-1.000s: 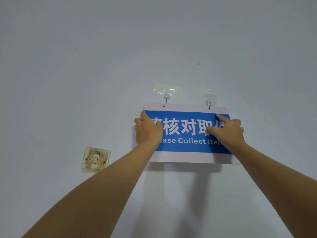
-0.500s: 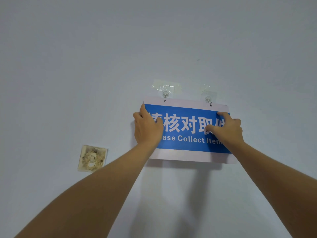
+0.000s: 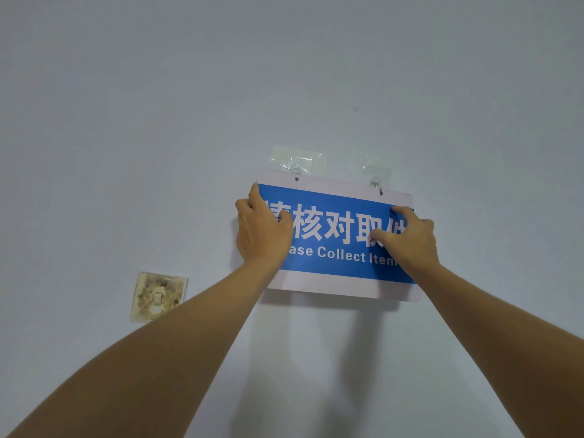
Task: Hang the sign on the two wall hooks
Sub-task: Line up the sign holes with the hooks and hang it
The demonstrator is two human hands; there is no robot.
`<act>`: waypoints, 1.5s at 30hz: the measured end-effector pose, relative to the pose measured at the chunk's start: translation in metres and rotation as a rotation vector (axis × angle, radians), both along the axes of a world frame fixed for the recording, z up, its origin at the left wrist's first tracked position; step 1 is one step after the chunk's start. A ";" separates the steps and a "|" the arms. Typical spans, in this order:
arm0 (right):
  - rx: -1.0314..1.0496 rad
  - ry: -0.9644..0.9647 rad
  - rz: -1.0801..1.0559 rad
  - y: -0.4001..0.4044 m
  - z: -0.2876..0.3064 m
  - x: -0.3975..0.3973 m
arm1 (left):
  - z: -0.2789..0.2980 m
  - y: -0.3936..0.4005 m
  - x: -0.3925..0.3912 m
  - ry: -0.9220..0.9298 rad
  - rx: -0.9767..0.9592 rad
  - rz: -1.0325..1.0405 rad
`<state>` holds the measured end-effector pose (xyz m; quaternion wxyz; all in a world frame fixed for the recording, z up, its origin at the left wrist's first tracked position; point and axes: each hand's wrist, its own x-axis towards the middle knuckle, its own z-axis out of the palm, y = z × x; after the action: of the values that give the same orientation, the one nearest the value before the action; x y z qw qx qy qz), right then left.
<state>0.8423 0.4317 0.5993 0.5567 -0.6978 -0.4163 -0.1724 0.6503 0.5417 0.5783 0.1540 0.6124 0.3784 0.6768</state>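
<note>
A blue and white sign with white lettering is held flat against the pale wall, its right side slightly lower. My left hand grips its left edge and my right hand grips its right part. Two clear adhesive hooks sit just above its top edge. The left hook is right over the sign's left hole, which shows empty. At the right hook, the metal tip appears to pass through the sign's right hole.
A stained, yellowed wall switch plate is fixed to the wall at the lower left of the sign. Both my forearms reach up from the bottom of the view. The wall around is bare.
The sign has shifted upward and a little leftward with both hands on it. Its top edge now partly covers the left hook's base, and the right hole sits at the right hook.
</note>
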 end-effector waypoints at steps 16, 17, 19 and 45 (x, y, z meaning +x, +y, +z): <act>-0.009 -0.048 -0.065 -0.006 0.005 0.002 | -0.003 0.004 0.004 0.024 -0.093 -0.074; -0.017 -0.047 -0.061 -0.006 0.005 0.002 | -0.004 0.004 0.004 0.019 -0.090 -0.072; -0.029 -0.052 -0.057 -0.007 0.003 0.002 | -0.005 0.005 0.005 0.018 -0.091 -0.068; -0.232 -0.063 -0.049 -0.023 -0.009 -0.019 | -0.012 -0.013 -0.008 0.159 -0.123 0.031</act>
<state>0.8233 0.4082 0.5903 0.4546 -0.7617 -0.4336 -0.1585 0.6426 0.5287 0.5662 0.1502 0.6477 0.4399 0.6037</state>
